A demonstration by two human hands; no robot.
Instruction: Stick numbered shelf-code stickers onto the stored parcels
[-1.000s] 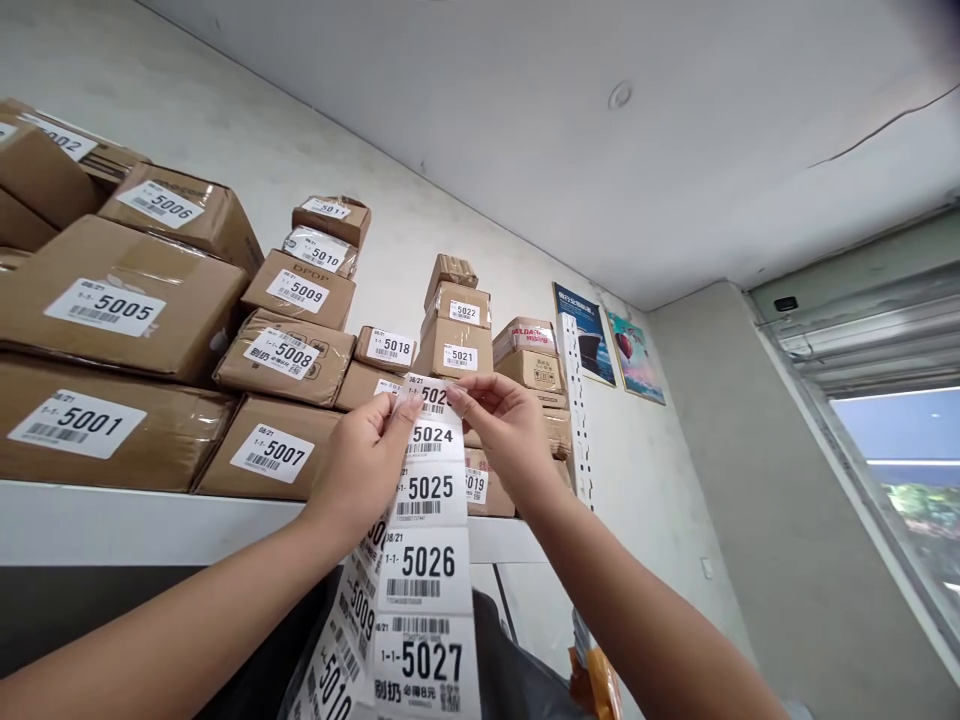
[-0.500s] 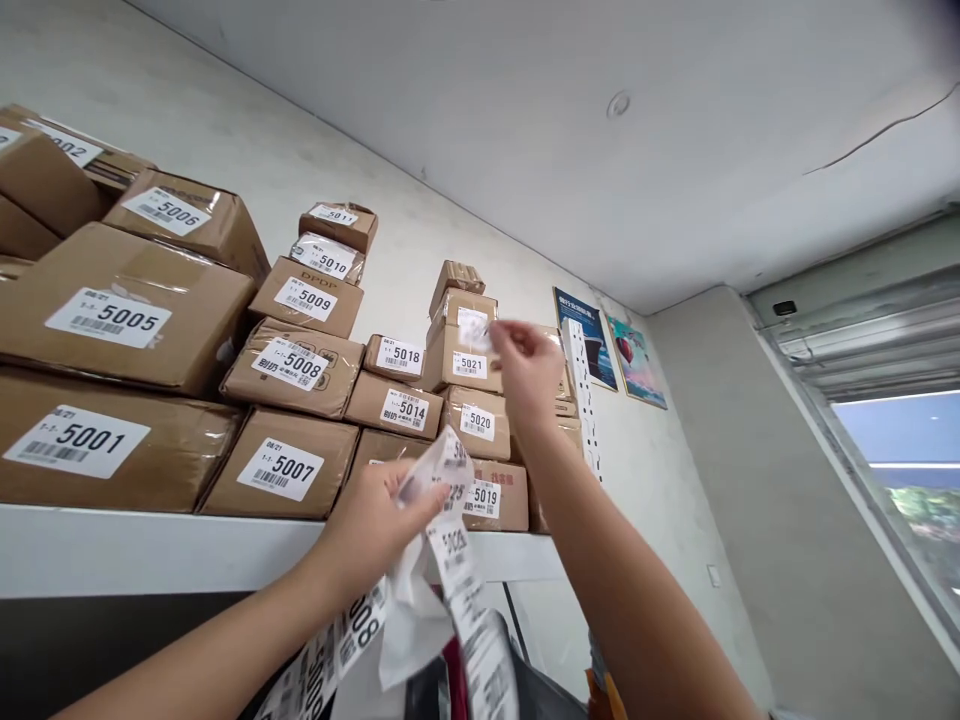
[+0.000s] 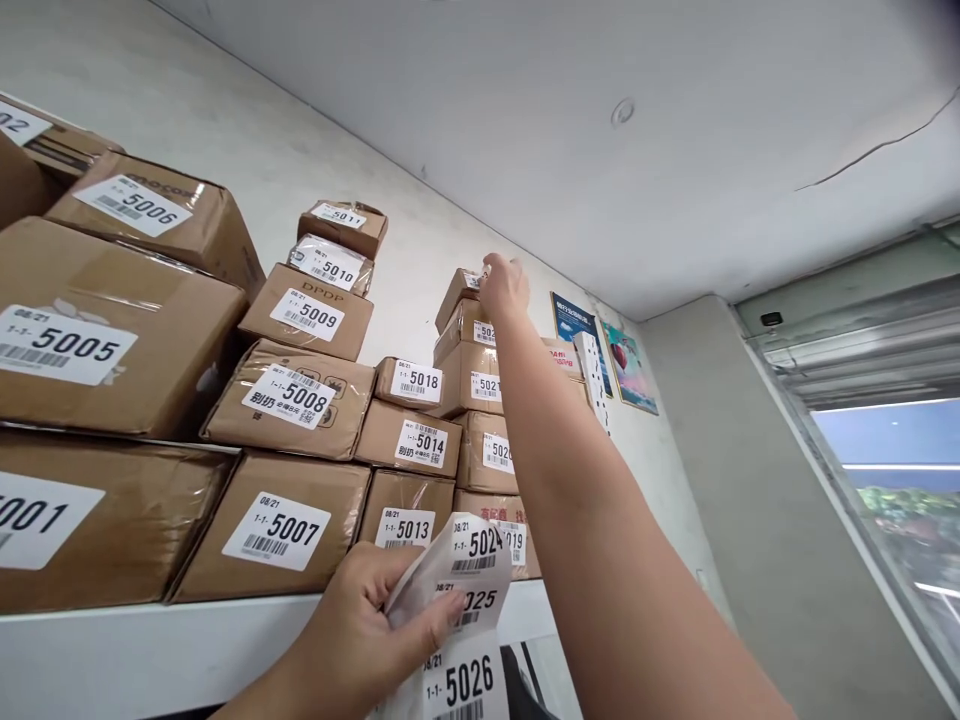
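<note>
My left hand (image 3: 367, 630) is closed round a strip of white numbered labels (image 3: 469, 590), with 5024, 5025 and 5026 showing, held low in front of the shelf edge. My right hand (image 3: 502, 287) reaches up to the small top box (image 3: 459, 290) of a cardboard stack and presses a white label against its front. The fingers are pinched on that label, which is mostly hidden by the hand. Under it sit boxes marked 5021 (image 3: 480, 380) and 5020 (image 3: 491, 450).
A white shelf (image 3: 150, 650) carries several brown cardboard boxes with numbered labels, from 5001 at the left to 5019 at the right. Posters (image 3: 574, 325) hang on the wall behind. A window with a raised shutter (image 3: 877, 420) is at the right.
My right hand peeled a label off the strip and carried it up to the top box of the stack. My left hand dropped lower with the strip. The camera moved closer to the shelf.
</note>
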